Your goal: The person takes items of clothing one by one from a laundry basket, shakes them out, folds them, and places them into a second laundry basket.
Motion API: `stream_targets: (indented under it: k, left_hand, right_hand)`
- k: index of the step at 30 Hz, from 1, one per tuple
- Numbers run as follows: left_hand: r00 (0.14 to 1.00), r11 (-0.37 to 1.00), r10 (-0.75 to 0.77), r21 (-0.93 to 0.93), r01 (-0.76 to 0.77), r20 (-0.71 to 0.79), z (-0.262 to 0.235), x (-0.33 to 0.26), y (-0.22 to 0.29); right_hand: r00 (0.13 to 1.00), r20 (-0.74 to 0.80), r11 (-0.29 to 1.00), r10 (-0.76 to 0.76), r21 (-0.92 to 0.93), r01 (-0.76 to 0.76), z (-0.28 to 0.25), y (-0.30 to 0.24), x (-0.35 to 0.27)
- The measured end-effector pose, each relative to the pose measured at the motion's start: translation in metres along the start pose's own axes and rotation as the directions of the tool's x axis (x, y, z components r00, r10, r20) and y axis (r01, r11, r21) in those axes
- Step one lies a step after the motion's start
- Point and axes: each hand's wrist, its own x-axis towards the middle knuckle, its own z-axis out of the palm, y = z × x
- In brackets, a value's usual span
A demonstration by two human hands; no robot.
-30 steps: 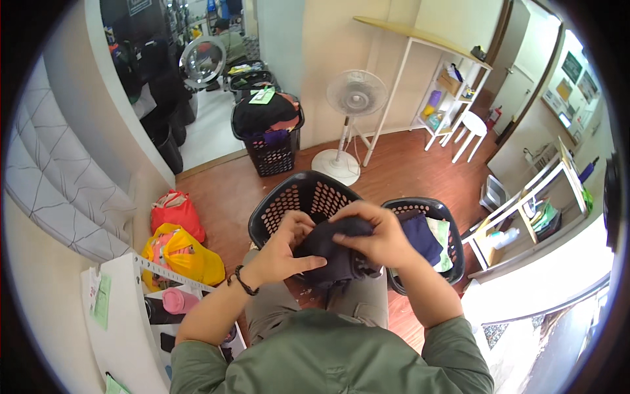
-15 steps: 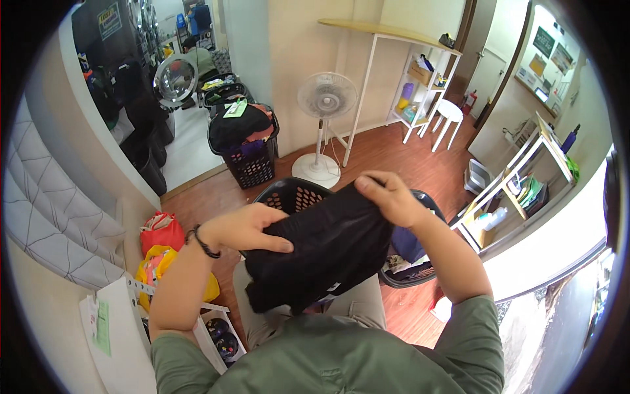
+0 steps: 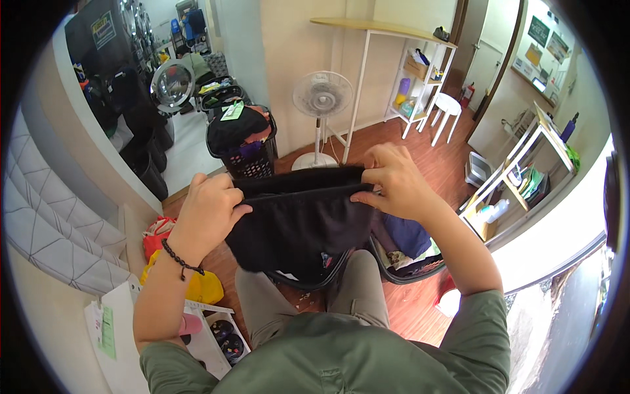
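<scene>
A black garment point(image 3: 298, 226) hangs stretched between my two hands, its wide upper opening facing up. I cannot tell whether it is shorts or another piece. My left hand point(image 3: 209, 211), with a dark beaded bracelet at the wrist, pinches the left end of the opening. At the right end, the thumb and fingers of my right hand point(image 3: 394, 182) grip the edge. Below the cloth, mostly hidden, stands a black laundry basket point(image 3: 316, 284) in front of my knees. Another black basket point(image 3: 413, 278) to the right holds clothes, among them a navy cloth point(image 3: 407, 235).
A full laundry basket point(image 3: 248, 163) stands by the doorway at the far left, near a standing fan point(image 3: 321, 95). Red point(image 3: 157, 235) and yellow bags point(image 3: 205, 287) lie on the left floor. A shelf point(image 3: 502, 171) and a white stool point(image 3: 447, 108) are to the right.
The black garment went from bunched and tilted to spread level, with its opening pulled wide. My left hand moved outward to its left end; my right hand now grips the right end.
</scene>
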Motion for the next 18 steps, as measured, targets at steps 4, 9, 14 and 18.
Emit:
stream_targets:
  k: [4, 9, 14, 18]
  left_hand:
    - [0.958, 0.984, 0.014, 0.173, 0.037, -0.286, 0.000, 0.000, 0.011]
    - [0.947, 0.841, -0.306, -0.495, 0.219, -0.101, 0.033, 0.000, 0.003]
    - [0.732, 0.517, -0.665, -0.799, 0.308, -0.148, 0.083, 0.021, 0.041]
    - [0.850, 0.224, -0.526, -0.968, 0.111, -0.024, 0.094, 0.023, 0.108]
  right_hand:
    - [0.986, -0.160, 0.978, -0.047, -0.209, 0.013, 0.001, 0.015, -0.013]
    - [0.758, 0.256, 0.517, 0.600, 0.599, -0.611, 0.025, 0.026, -0.029]
    - [0.630, -0.041, 0.396, 0.775, 0.810, -0.434, 0.088, 0.006, -0.024]
    - [0.757, 0.287, -0.050, 0.587, 0.946, -0.320, 0.067, -0.073, -0.023]
